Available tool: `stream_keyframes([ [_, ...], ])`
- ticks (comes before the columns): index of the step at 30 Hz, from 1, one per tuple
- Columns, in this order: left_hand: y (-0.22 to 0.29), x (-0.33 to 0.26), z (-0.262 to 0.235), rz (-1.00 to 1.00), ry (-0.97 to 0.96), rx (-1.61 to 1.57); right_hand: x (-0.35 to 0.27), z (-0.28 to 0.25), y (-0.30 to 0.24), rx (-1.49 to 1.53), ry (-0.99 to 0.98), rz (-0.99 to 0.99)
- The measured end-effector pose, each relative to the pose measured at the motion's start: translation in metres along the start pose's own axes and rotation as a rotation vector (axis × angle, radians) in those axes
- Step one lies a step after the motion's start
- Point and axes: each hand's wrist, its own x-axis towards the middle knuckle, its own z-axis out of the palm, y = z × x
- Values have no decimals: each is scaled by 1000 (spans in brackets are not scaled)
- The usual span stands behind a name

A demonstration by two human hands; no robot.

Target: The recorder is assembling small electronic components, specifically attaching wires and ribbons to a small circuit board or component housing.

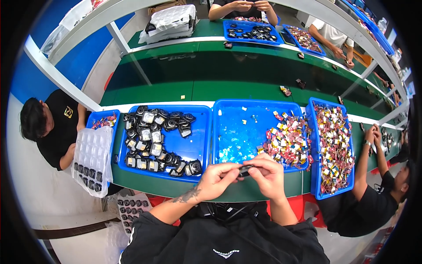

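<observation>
Between my two hands, just over the near edge of the green table, is a small black plastic device (244, 170). My left hand (216, 179) pinches its left side, thumb and fingers together. The fingers of my right hand (268, 175) close on its right side, covering much of it. Ahead and to the left, a blue tray (198, 136) holds many black devices with pale square patches (151, 136). Straight ahead, another blue tray (228, 105) carries a heap of small red, yellow and white wired parts (288, 136) on its right side and white scraps on its left.
A long blue tray (313, 176) full of wired parts stands at the right. At the left, a person (52, 132) is beside a clear moulded tray (92, 149) with black devices. Another person (373, 193) works at the right. White frame posts (61, 75) rise from the table.
</observation>
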Motion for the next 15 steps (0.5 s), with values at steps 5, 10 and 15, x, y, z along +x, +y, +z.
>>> stream_keyframes([
  [5,5,15,-12,-287,-318,-168,4,-18,2,-391,-138,-29],
  [10,14,48,-17,-224,-155,-182,62,-70,-3,-1193,190,-96],
  [15,20,85,-29,-198,17,-268,66,-79,13,-1216,-20,63],
])
